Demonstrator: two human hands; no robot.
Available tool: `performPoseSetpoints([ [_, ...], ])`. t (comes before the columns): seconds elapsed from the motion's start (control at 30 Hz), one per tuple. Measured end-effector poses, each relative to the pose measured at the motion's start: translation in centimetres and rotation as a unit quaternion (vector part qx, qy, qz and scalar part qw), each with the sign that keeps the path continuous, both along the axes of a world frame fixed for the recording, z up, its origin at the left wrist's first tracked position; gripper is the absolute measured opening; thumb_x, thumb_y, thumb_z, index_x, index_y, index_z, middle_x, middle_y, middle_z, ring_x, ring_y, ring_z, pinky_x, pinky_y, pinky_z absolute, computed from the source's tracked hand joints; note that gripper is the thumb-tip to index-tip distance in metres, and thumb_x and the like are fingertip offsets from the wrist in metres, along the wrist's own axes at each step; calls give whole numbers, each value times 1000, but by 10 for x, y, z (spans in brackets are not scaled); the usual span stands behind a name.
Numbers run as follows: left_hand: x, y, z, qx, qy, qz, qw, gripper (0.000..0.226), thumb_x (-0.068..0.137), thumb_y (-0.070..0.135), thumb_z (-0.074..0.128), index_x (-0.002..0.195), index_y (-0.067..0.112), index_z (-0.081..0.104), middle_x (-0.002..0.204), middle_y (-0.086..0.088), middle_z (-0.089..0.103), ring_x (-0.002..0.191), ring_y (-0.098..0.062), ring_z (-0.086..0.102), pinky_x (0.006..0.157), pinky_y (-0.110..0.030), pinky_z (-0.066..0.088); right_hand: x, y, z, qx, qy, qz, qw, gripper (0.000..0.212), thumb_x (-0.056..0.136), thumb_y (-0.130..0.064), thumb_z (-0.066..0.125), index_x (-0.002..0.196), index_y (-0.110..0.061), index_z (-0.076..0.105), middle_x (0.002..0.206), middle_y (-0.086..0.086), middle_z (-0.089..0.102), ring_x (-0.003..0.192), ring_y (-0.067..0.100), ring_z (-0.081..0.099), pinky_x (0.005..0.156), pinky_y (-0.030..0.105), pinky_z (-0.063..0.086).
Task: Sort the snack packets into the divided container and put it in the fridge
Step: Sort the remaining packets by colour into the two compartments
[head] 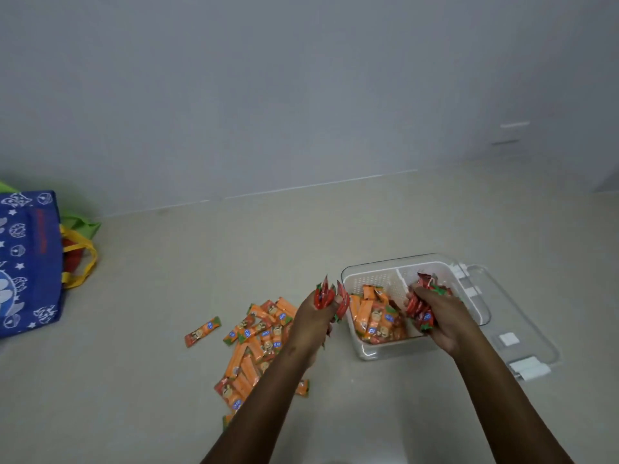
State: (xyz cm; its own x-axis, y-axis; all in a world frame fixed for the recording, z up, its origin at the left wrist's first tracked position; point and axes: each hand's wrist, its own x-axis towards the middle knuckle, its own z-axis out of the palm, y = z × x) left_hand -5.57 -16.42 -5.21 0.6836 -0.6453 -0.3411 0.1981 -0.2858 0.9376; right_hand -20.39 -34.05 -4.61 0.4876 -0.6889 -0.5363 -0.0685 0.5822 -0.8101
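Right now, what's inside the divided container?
The divided container holds orange packets in its left compartment. In the right compartment are red packets, gripped by the right hand, which covers that compartment's floor, so anything else there can't be seen.

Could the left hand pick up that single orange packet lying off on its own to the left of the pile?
Probably not right now. Nothing lies over the lone orange packet, but the left hand already grips a bunch of red packets, so its fingers are full.
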Motion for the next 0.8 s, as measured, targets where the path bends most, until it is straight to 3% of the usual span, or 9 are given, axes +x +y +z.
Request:
performPoseSetpoints([
  [0.1, -28, -32, 10, -14, -9, -13, 1000, 7, 94, 30, 59, 97, 25, 63, 73, 9, 65, 59, -2, 58, 53, -15, 44, -9, -44, -10, -30, 72, 32, 996, 6, 89, -12, 59, 92, -7, 63, 83, 14, 68, 66, 23, 65, 62, 33, 55],
  [0.17, -46, -53, 12, 1, -18, -18, 1000, 17, 92, 35, 61, 104, 24, 65, 82, 8, 69, 73, -8, 64, 64, -22, 49, -13, -62, -16, -48, 127, 81, 987, 9, 85, -13, 63, 90, -6, 63, 80, 16, 67, 64, 26, 64, 63, 34, 55],
  [0.27, -68, -81, 16, 22, -29, -27, 999, 10, 92, 34, 60, 95, 26, 66, 78, 4, 68, 70, -14, 64, 70, -36, 53, -17, -80, -23, -87, 175, 132, 972, 11, 78, -14, 64, 82, -3, 64, 67, 15, 63, 54, 25, 60, 61, 32, 50],
  [0.37, -85, -105, 17, 42, -57, -28, 997, 11, 92, 31, 58, 92, 24, 66, 99, -8, 72, 95, -24, 68, 87, -43, 53, -27, -89, -21, -151, 171, 122, 966, 7, 84, -20, 57, 84, -13, 61, 72, 7, 65, 62, 23, 63, 59, 28, 49],
  [0.47, -95, -130, 19, 59, -84, -35, 994, 17, 94, 32, 56, 95, 19, 67, 96, -5, 72, 89, -20, 67, 79, -32, 51, -47, -90, -19, -169, 148, 59, 973, 20, 86, -22, 55, 106, -19, 59, 96, 6, 68, 85, 23, 67, 74, 35, 56],
  [0.63, -98, -185, 1, 171, -151, -94, 969, 22, 81, 27, 59, 84, 8, 69, 89, -16, 73, 84, -32, 70, 74, -37, 56, -83, -78, -18, -183, 90, -20, 979, 10, 84, -18, 58, 93, -19, 63, 92, 7, 70, 89, 26, 69, 88, 48, 55],
  [0.8, -109, -208, -14, 210, -181, -138, 951, 38, 80, 28, 66, 102, -3, 64, 100, -21, 69, 93, -34, 67, 64, -31, 45, -97, -71, -13, -176, 67, -13, 982, 6, 87, -13, 59, 92, -14, 63, 92, 14, 70, 92, 31, 69, 91, 47, 53],
])
